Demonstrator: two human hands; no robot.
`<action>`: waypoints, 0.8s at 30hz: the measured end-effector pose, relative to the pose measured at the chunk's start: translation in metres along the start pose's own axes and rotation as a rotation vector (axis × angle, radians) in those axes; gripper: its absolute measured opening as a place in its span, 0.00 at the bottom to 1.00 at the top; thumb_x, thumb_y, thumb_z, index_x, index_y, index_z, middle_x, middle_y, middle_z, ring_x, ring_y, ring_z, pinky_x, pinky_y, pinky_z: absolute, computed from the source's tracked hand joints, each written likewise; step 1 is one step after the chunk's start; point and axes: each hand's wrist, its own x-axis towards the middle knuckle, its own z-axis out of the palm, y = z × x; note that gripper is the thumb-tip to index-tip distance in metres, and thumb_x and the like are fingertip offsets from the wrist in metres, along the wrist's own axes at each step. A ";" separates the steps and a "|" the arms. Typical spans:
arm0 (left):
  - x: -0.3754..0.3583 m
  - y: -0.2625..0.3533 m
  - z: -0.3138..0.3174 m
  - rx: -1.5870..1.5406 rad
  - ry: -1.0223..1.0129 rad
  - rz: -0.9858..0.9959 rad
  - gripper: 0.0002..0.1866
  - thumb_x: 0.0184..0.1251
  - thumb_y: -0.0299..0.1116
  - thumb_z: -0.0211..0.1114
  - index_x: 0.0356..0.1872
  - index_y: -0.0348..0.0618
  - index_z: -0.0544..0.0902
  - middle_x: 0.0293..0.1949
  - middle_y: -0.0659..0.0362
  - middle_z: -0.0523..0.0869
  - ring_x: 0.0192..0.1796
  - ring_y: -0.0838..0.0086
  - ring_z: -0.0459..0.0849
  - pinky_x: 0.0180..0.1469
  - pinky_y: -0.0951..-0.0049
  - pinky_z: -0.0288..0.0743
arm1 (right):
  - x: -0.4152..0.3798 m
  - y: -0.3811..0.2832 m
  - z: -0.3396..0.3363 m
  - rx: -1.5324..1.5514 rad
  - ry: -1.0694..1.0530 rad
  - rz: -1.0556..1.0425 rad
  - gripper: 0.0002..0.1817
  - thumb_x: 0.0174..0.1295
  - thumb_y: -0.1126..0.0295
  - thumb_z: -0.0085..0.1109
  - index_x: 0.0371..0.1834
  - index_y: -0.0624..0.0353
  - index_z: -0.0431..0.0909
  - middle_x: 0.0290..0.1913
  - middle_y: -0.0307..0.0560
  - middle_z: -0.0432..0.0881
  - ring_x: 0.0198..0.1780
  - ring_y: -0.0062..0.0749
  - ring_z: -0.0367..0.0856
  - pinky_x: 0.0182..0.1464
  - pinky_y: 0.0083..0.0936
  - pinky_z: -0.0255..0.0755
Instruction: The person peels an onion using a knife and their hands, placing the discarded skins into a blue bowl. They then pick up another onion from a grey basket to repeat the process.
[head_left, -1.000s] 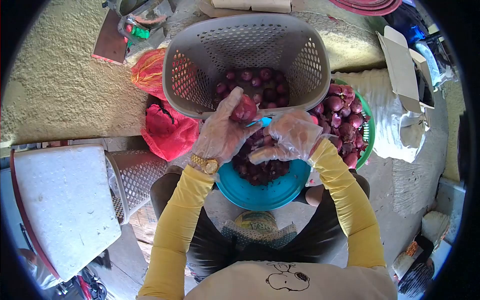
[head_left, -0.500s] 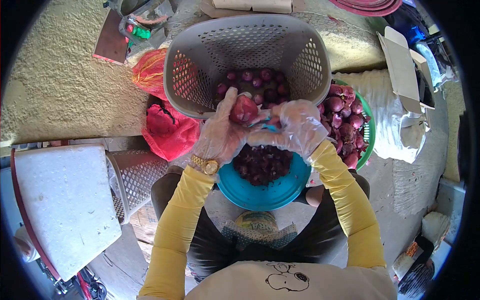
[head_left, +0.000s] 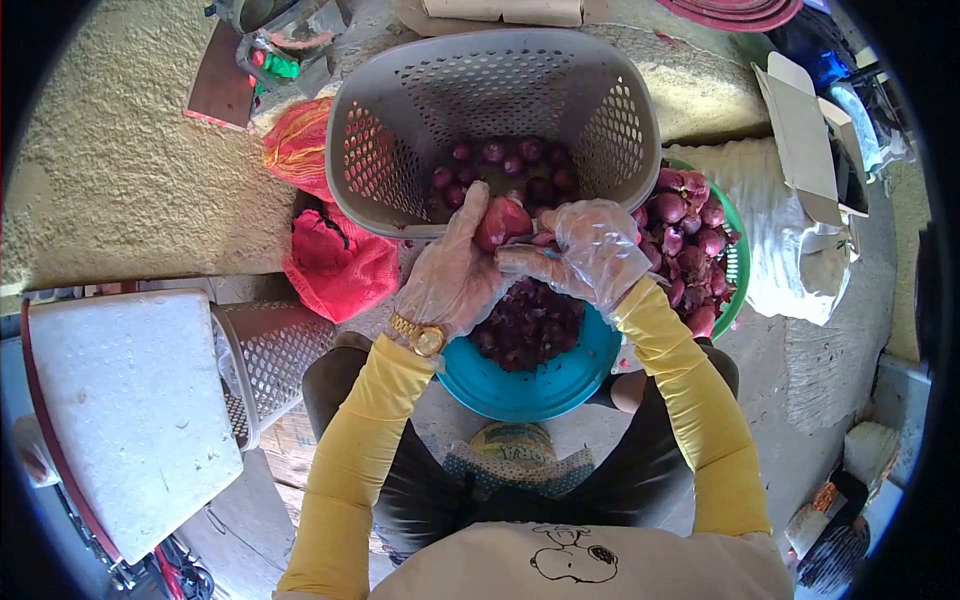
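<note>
A large red onion [head_left: 502, 223] rests in my gloved left hand [head_left: 455, 265], whose fingers wrap its left side with the thumb raised. My right hand [head_left: 590, 250], also in a clear plastic glove, is closed at the onion's right side; what it grips there is mostly hidden by its fingers. Both hands are above the near rim of a grey perforated basket [head_left: 490, 75] with several onions on its bottom. Below them is a blue basin [head_left: 520, 395] with dark onion skins [head_left: 530, 325]. To the right, a green basket [head_left: 740, 262] is heaped with red onions [head_left: 695, 235].
Red mesh sacks [head_left: 345, 265] lie left of the grey basket. Farther left are a white foam lid [head_left: 130, 410] and a second perforated basket [head_left: 275, 350]. A white sack [head_left: 800, 240] and an open cardboard box [head_left: 800, 140] stand at the right.
The onion has turned and shifted slightly right in my left hand, and both hands have moved a little. The blue bit between my hands no longer shows.
</note>
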 end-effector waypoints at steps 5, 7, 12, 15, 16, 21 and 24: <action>-0.006 0.003 0.014 0.041 0.021 -0.021 0.25 0.83 0.49 0.56 0.64 0.37 0.74 0.61 0.45 0.81 0.58 0.52 0.84 0.53 0.55 0.86 | 0.000 -0.006 -0.006 0.094 0.028 -0.111 0.34 0.57 0.30 0.65 0.34 0.56 0.88 0.26 0.51 0.85 0.33 0.54 0.86 0.38 0.44 0.78; -0.007 0.004 0.016 0.075 0.029 -0.037 0.25 0.83 0.50 0.56 0.64 0.38 0.74 0.61 0.45 0.80 0.59 0.51 0.83 0.56 0.52 0.86 | 0.000 -0.006 -0.004 0.134 0.027 -0.193 0.33 0.55 0.32 0.70 0.30 0.56 0.88 0.23 0.49 0.83 0.30 0.52 0.86 0.34 0.43 0.78; -0.010 0.018 0.013 0.147 0.066 0.082 0.25 0.84 0.50 0.55 0.67 0.40 0.73 0.56 0.48 0.79 0.61 0.48 0.80 0.62 0.44 0.83 | -0.006 -0.008 -0.015 0.075 -0.246 -0.269 0.37 0.56 0.27 0.63 0.25 0.56 0.85 0.25 0.51 0.83 0.32 0.55 0.85 0.36 0.46 0.76; -0.006 0.015 0.006 0.062 0.011 0.156 0.23 0.83 0.47 0.57 0.65 0.39 0.75 0.57 0.48 0.79 0.61 0.47 0.80 0.62 0.46 0.84 | -0.005 -0.011 -0.011 0.048 -0.427 -0.163 0.39 0.56 0.25 0.60 0.26 0.57 0.85 0.28 0.52 0.85 0.35 0.56 0.86 0.40 0.48 0.76; -0.004 0.015 0.004 0.062 0.012 0.156 0.23 0.83 0.47 0.57 0.65 0.39 0.75 0.57 0.48 0.79 0.61 0.47 0.80 0.62 0.46 0.84 | -0.005 -0.011 -0.007 0.063 -0.467 -0.111 0.40 0.54 0.23 0.60 0.25 0.57 0.85 0.29 0.52 0.86 0.36 0.55 0.86 0.41 0.48 0.76; -0.001 0.013 0.005 0.000 0.151 0.238 0.21 0.78 0.39 0.62 0.62 0.35 0.77 0.57 0.45 0.81 0.61 0.49 0.81 0.62 0.48 0.84 | -0.005 -0.008 -0.018 0.136 -0.353 -0.197 0.42 0.49 0.21 0.63 0.29 0.56 0.88 0.29 0.52 0.86 0.37 0.55 0.86 0.42 0.47 0.77; 0.000 0.015 0.004 -0.021 0.070 0.190 0.21 0.77 0.38 0.62 0.62 0.33 0.77 0.56 0.44 0.82 0.59 0.50 0.82 0.61 0.50 0.84 | -0.001 -0.011 -0.015 0.176 -0.297 -0.099 0.41 0.47 0.23 0.67 0.32 0.57 0.89 0.30 0.51 0.87 0.36 0.53 0.87 0.41 0.44 0.78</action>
